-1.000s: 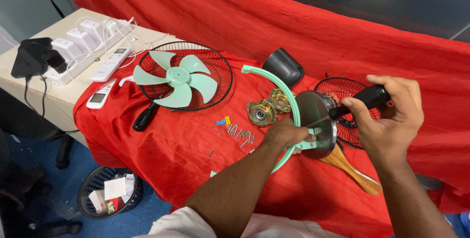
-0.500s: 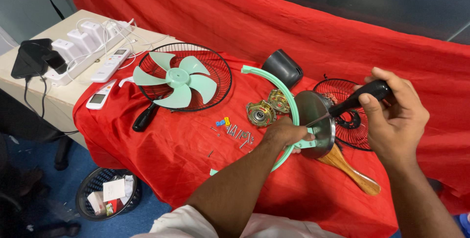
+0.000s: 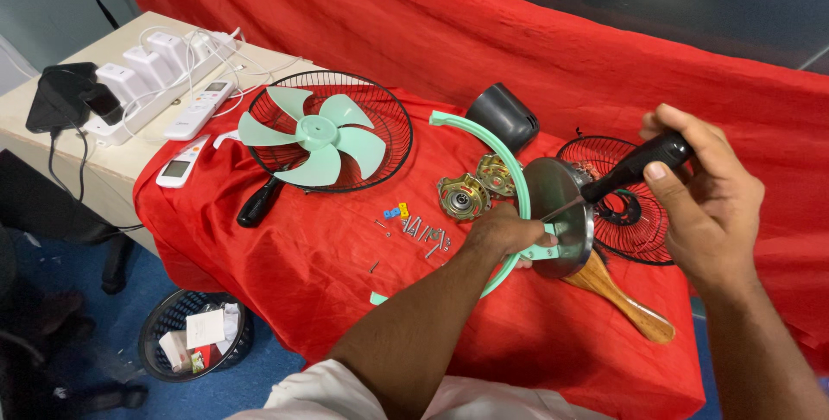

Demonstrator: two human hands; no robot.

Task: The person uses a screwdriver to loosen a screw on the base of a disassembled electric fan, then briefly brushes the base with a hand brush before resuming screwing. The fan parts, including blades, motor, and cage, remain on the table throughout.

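I see the round metal motor housing (image 3: 560,213) propped on edge on the red-draped table (image 3: 285,273), inside the curve of the mint-green ring (image 3: 505,161). My left hand (image 3: 505,232) is closed around the ring's bracket at the housing's lower rim. My right hand (image 3: 712,200) has a closed grip on the black-handled screwdriver (image 3: 635,165), its tip against the housing. Under the housing lies a wooden handle (image 3: 622,295). Left of my left hand lie loose screws (image 3: 423,234), and beyond them a fan blade (image 3: 313,135) in its black grille (image 3: 393,118).
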